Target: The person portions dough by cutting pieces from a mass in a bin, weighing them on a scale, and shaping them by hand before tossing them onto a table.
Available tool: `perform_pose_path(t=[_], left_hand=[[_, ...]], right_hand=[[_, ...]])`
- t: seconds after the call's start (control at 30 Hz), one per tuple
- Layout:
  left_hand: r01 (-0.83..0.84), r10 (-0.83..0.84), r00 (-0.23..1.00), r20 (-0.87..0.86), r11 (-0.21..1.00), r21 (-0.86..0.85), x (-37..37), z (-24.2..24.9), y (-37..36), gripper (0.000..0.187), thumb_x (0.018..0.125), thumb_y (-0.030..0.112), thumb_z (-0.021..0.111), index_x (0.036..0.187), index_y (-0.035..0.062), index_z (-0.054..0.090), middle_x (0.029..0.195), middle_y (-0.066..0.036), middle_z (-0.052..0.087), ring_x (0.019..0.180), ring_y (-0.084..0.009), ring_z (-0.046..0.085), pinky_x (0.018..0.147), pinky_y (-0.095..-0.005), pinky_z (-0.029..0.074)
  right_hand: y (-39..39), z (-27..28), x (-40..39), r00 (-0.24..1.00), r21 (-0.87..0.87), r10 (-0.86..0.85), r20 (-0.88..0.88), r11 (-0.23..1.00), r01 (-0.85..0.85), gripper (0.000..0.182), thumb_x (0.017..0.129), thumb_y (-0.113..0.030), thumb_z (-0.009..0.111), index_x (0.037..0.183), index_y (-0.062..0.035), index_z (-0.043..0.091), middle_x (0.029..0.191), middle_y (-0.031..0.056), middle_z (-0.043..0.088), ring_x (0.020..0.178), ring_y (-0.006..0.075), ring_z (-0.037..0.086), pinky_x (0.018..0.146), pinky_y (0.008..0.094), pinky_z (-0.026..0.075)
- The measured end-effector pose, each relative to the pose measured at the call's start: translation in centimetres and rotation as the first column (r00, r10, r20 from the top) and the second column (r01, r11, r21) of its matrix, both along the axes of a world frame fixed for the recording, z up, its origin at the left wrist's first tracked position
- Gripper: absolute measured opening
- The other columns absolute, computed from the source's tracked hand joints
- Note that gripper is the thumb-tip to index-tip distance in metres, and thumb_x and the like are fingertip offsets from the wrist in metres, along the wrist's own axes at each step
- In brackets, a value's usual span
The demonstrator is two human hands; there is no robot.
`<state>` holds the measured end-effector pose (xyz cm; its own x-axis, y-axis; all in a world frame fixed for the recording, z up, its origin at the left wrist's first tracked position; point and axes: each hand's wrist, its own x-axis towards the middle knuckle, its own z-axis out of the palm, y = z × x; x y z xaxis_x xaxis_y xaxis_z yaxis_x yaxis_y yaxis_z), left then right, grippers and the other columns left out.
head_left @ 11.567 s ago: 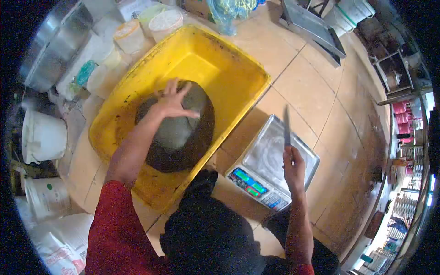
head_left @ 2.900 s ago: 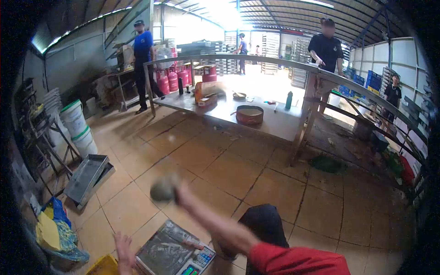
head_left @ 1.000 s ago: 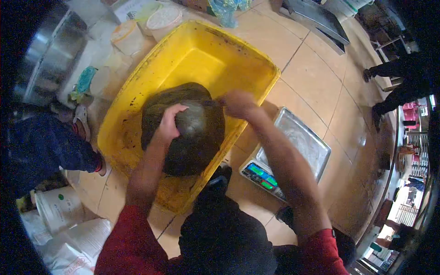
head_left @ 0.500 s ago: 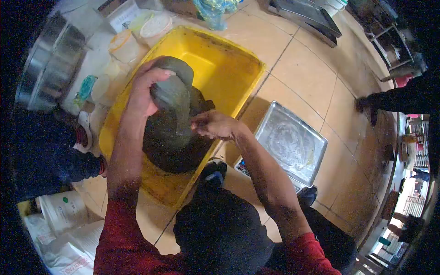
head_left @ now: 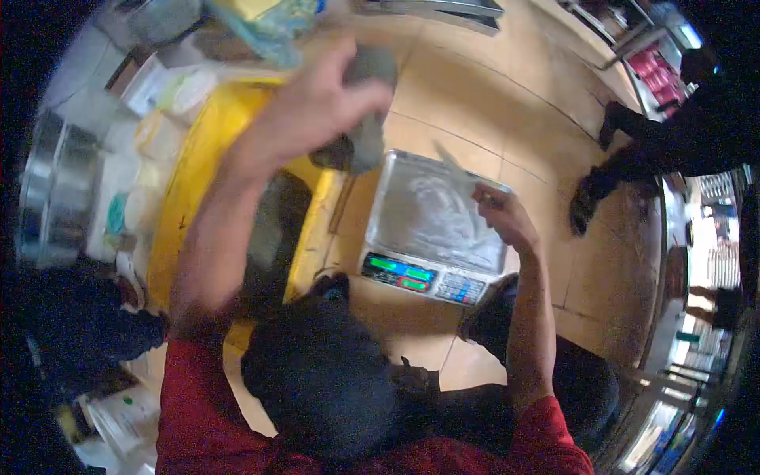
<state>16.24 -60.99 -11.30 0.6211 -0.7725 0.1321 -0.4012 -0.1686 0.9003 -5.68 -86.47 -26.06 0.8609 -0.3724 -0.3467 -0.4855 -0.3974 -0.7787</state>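
My left hand (head_left: 336, 99), smeared by motion, grips a dark grey-green lump of dough-like material (head_left: 367, 146). The lump hangs over the right rim of the yellow tub (head_left: 323, 207), close to the left edge of a digital scale's metal pan (head_left: 443, 210). More of the same dark mass (head_left: 275, 226) lies in the tub, partly behind my left forearm. Above the pan's right side, my right hand (head_left: 509, 220) is closed around the handle of a knife (head_left: 453, 162). Its blurred blade points up and left. Pale smears mark the pan, and the scale display (head_left: 400, 271) glows green and red.
White-lidded containers (head_left: 162, 134) line the tub's left side. A plastic bag (head_left: 273, 28) is beyond it. A metal tray (head_left: 443, 9) lies on the tiled floor at the top. Another person's dark-clothed legs (head_left: 625, 162) are at right; another person's dark clothing (head_left: 87, 324) is at left.
My left hand has lifted the lump out of the tub and rightward toward the scale. My right hand has moved away to the right with the knife. The view has turned right, revealing the scale's display.
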Motion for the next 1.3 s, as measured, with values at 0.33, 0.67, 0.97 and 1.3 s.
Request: perform_pose_path(t=[0.33,0.67,0.97,1.3], left_hand=[[0.358,-0.367,0.906,0.21,0.93,0.081,-7.2,-7.1,-11.9,0.102,0.07,0.055,0.068,0.142,0.0051,0.015,0.131,-0.022,0.043,0.12,-0.0328,0.044,0.102,-0.0391,0.033],[0.055,-0.209,0.892,0.401,0.93,0.364,-3.5,-21.1,-6.1,0.07,0.074,0.052,0.066,0.126,0.0097,0.045,0.122,-0.018,0.05,0.115,-0.0315,0.047,0.097,-0.041,0.038],[0.058,-0.205,0.905,0.374,0.928,0.368,-8.2,-26.3,-6.2,0.04,0.071,0.022,0.074,0.106,0.0069,0.059,0.093,-0.017,0.061,0.087,-0.0336,0.06,0.075,-0.0402,0.049],[0.288,-0.313,0.928,0.201,0.946,0.145,-13.0,-22.5,-11.3,0.039,0.085,0.019,0.055,0.121,0.0047,0.052,0.102,-0.023,0.06,0.096,-0.0328,0.059,0.084,-0.0391,0.047]], right_hand=[[-1.8,0.3,-7.4,0.922,0.171,-0.357,0.15,0.928,0.331,0.048,0.08,-0.013,0.059,0.125,-0.0016,0.049,0.067,0.0012,0.051,0.043,0.0051,0.039,0.036,0.0203,0.03],[1.2,-4.8,-5.8,0.979,-0.188,-0.084,0.184,0.975,0.119,0.036,0.083,-0.016,0.06,0.117,-0.0055,0.053,0.079,0.0079,0.062,0.062,0.0136,0.054,0.057,0.0281,0.046],[1.4,-1.6,-5.5,0.997,-0.411,0.071,-0.044,0.908,-0.083,0.027,0.077,-0.006,0.053,0.101,-0.0117,0.062,0.09,0.0181,0.064,0.081,0.0354,0.063,0.071,0.0432,0.05],[-0.1,-9.4,-7.3,0.961,-0.492,-0.27,0.055,0.83,0.262,0.024,0.078,-0.008,0.055,0.102,-0.0067,0.06,0.089,0.0195,0.063,0.085,0.0379,0.06,0.075,0.0443,0.047]])
